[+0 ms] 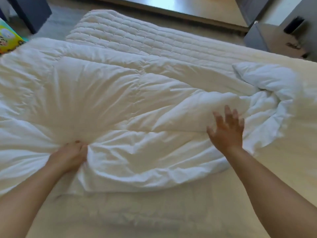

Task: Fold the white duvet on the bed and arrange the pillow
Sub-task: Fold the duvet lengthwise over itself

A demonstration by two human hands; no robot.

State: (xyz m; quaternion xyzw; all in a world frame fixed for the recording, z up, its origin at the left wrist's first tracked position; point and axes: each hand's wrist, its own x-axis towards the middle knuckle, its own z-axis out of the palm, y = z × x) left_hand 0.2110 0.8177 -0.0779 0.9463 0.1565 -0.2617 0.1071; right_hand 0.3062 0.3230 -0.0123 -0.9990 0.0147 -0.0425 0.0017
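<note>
Fabric bunches under our left hand (pixel 68 156), clenched on a fistful of the duvet (pixel 120 103) at seven o'clock, creases fanning out from the grip, while our right hand (pixel 226 130) is spread and released above a fold at four o'clock. The duvet, sprawled across the bed (pixel 171 217), looks soft, puffy, light and floppy, so we judge edges and corners the best holds. A quilted pad (pixel 137 36) lies at twelve, grey furniture (pixel 274 30) at two.

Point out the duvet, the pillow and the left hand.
duvet (pixel 96 93): head view, its smooth middle.
pillow (pixel 267 78): head view, its top face.
left hand (pixel 70 156): head view, its back, gripping the duvet.
</note>
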